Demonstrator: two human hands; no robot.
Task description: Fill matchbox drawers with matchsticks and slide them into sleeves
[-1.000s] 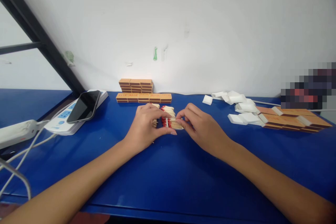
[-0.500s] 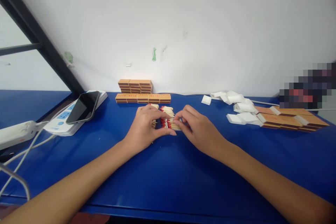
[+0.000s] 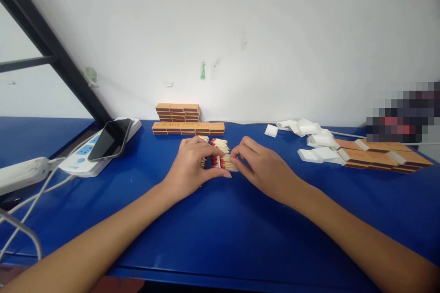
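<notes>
My left hand [image 3: 190, 162] curves thumb and fingers around a small white matchbox tray [image 3: 219, 162], of which only a narrow white edge shows. Red-tipped matches [image 3: 220, 145] lie in a pile just beyond the fingers, their heads to the left. More matches [image 3: 202, 138] lie behind the left hand, partly hidden by it. At the right end of the tray, my right hand [image 3: 257, 162] has thumb and fingertips pinched together at the pale ends of some matches [image 3: 229, 163]. How many matches it grips is hidden.
Orange matchboxes [image 3: 188, 128] are lined up and stacked near the wall. Loose white trays [image 3: 308, 127] and more matchboxes [image 3: 373, 158] lie to the right. A phone [image 3: 110, 139] rests on a white power strip [image 3: 80, 165] at left, with cables beside it.
My right hand has shifted very slightly to the right, its fingertips still pinched at the matches. The left hand keeps its place around the tray.
</notes>
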